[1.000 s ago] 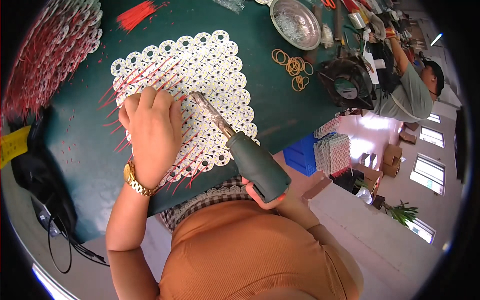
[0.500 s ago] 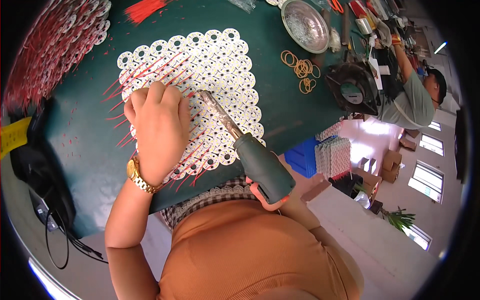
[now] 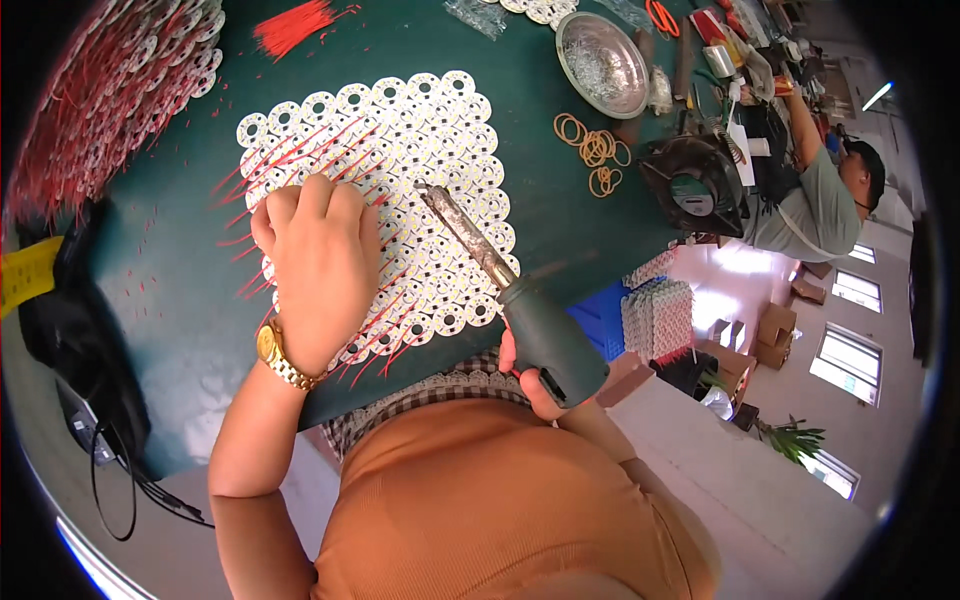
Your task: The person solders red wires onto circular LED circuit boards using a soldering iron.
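Observation:
A panel of joined round white circuit boards (image 3: pixel 452 215) lies on the green table. Short red wires (image 3: pixel 300 148) slant across its left half and stick out past the left edge. My left hand (image 3: pixel 322 250) rests over the panel's left side, fingers curled and pinched; red wire ends show beside the fingertips, which are mostly hidden. My right hand (image 3: pixel 540 396), largely behind the handle, is wrapped round a soldering iron (image 3: pixel 548 335) with a dark green handle and a thick crusted tip. The tip hovers over the panel's middle, a little right of my left fingers.
A red wire bundle (image 3: pixel 293 27) lies at the far side, and wired boards (image 3: pixel 120 100) are heaped far left. Rubber bands (image 3: pixel 598 147), a metal bowl (image 3: pixel 603 65) and a black fan (image 3: pixel 694 188) stand to the right. A co-worker (image 3: pixel 815 200) sits beyond.
The soldering iron's tip has drawn away to the right from beside my left fingers, and my right hand has shifted right with it. My left hand stays at nearly the same boards.

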Tool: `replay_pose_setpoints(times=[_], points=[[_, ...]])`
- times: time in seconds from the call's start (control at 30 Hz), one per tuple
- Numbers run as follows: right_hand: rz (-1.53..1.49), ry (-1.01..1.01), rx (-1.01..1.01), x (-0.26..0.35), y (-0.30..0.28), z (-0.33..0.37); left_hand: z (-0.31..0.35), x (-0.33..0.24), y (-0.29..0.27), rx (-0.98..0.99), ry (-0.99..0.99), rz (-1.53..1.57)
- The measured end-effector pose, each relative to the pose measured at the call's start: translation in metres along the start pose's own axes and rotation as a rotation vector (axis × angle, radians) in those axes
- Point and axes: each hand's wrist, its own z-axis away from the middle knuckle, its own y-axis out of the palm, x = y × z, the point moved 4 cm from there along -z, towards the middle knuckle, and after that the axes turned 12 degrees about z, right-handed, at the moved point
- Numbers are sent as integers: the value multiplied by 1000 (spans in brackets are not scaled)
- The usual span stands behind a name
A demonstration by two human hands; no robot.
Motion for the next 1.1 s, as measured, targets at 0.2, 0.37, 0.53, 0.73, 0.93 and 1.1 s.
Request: replay_pose_setpoints(times=[0.2, 0.37, 0.53, 0.73, 0.93, 1.1], points=[[95, 183, -31, -18, -47, -4, -4, -4, -11, 81, -59, 22], [668, -256, -148, 38, -124, -55, -16, 25, -45, 70, -98, 174], [424, -198, -268, 30, -186, -89, -22, 35, -48, -101, -193, 277], [-390, -104, -114, 9, -102, -125, -18, 30, -45, -183, -280, 351], [-707, -13, -16, -24, -49, -109, -47, 1, -26, -44, -163, 278], [-140, -166, 41, -30, -45, -103, -74, 1, 0, -44, -132, 156]])
